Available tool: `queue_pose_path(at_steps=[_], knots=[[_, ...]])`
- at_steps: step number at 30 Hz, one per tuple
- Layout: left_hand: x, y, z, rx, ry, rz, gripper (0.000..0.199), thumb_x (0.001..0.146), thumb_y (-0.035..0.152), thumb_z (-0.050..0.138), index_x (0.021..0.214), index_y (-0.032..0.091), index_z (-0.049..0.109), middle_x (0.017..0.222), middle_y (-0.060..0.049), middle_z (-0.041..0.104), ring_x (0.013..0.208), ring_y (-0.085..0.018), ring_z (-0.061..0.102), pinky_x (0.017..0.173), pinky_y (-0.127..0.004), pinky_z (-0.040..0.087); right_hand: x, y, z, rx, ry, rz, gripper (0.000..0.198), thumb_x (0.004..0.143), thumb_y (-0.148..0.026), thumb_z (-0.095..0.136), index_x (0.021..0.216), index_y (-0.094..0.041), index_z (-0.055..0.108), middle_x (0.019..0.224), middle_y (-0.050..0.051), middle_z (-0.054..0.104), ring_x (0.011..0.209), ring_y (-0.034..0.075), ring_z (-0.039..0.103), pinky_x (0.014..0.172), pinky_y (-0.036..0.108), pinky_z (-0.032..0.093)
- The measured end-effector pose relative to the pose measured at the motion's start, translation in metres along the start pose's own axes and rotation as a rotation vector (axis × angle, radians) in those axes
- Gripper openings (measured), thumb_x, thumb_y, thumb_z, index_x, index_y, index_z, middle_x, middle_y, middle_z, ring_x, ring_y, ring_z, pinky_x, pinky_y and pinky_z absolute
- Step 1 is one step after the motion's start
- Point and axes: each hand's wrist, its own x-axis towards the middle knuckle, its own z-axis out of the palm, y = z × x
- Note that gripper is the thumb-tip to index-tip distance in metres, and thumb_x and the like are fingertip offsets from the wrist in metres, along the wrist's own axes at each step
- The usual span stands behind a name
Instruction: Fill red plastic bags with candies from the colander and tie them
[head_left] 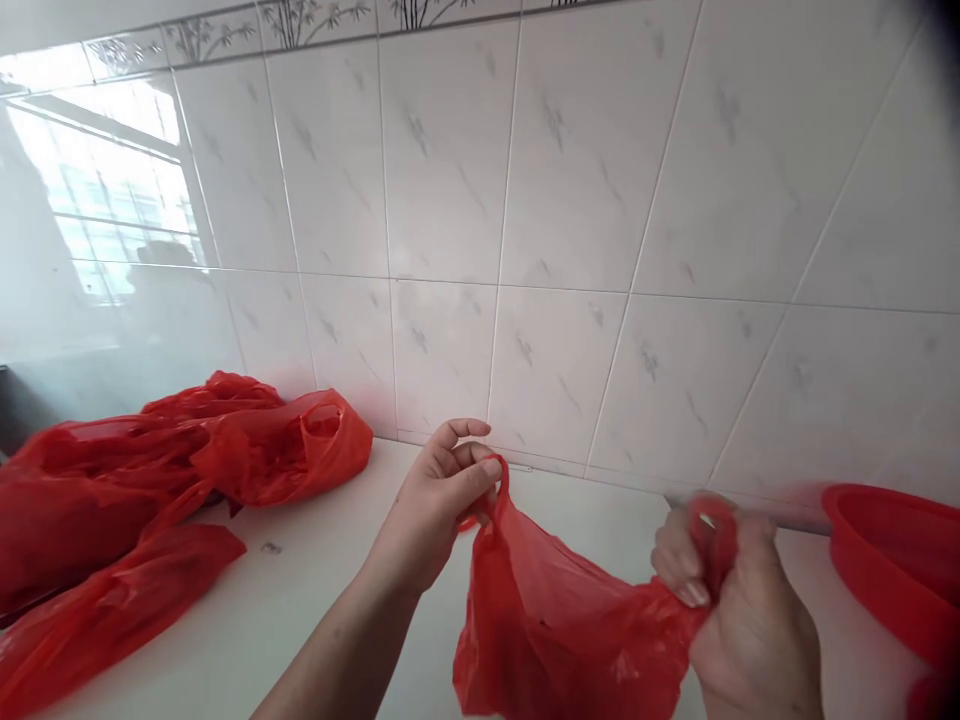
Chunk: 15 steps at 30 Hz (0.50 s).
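A thin red plastic bag (577,620) hangs between my two hands, its lower end cut off by the bottom of the view. My left hand (454,480) pinches one handle loop between thumb and fingers. On the other side, my right hand (731,590) is closed around the opposite handle, slightly blurred by motion. The bag's upper edge sags between the hands, and what it may contain cannot be made out.
Several crumpled red plastic bags (277,450) lie heaped on the white countertop (315,590) at the left. A red plastic basin (892,570) stands at the right edge. Behind the counter rises a tiled wall (450,200).
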Motion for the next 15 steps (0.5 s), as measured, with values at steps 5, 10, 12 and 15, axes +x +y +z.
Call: queue_pose_path(at_steps=[5, 10, 12, 15], knots=[[-0.011, 0.002, 0.024, 0.152, -0.171, 0.093, 0.026, 0.078, 0.014, 0.063, 0.101, 0.022, 0.054, 0.088, -0.001, 0.060, 0.077, -0.011, 0.056, 0.063, -0.022, 0.047, -0.025, -0.003, 0.017, -0.289, -0.097, 0.111, 0.048, 0.088, -0.056, 0.050, 0.123, -0.022, 0.055, 0.048, -0.005, 0.043, 0.041, 0.008, 0.033, 0.040, 0.018, 0.024], [-0.015, -0.006, 0.038, 0.522, -0.441, 0.215, 0.035, 0.076, 0.008, 0.062, 0.106, 0.025, 0.061, 0.091, -0.001, 0.064, 0.075, -0.011, 0.060, 0.068, -0.024, 0.049, -0.031, 0.012, 0.024, -0.353, -0.542, 0.284, 0.038, 0.083, -0.055, 0.060, 0.093, -0.019, 0.062, 0.057, -0.004, 0.046, 0.048, 0.008, 0.040, 0.046, 0.020, 0.028], [-0.012, -0.012, 0.039, 0.630, -0.379, 0.259, 0.039, 0.076, 0.008, 0.061, 0.109, 0.028, 0.061, 0.087, 0.002, 0.065, 0.070, -0.010, 0.058, 0.065, -0.023, 0.048, -0.027, 0.020, 0.021, -0.371, -0.655, 0.286, 0.039, 0.086, -0.053, 0.057, 0.076, -0.016, 0.057, 0.055, -0.004, 0.043, 0.048, 0.007, 0.037, 0.046, 0.021, 0.027], [-0.004, -0.024, 0.037, 0.725, -0.187, 0.274, 0.038, 0.075, 0.011, 0.062, 0.107, 0.030, 0.061, 0.080, 0.004, 0.063, 0.068, -0.010, 0.055, 0.062, -0.022, 0.046, -0.023, 0.027, 0.017, -0.367, -0.700, 0.342, 0.039, 0.087, -0.052, 0.057, 0.071, -0.016, 0.053, 0.053, -0.004, 0.041, 0.048, 0.007, 0.034, 0.047, 0.021, 0.025]])
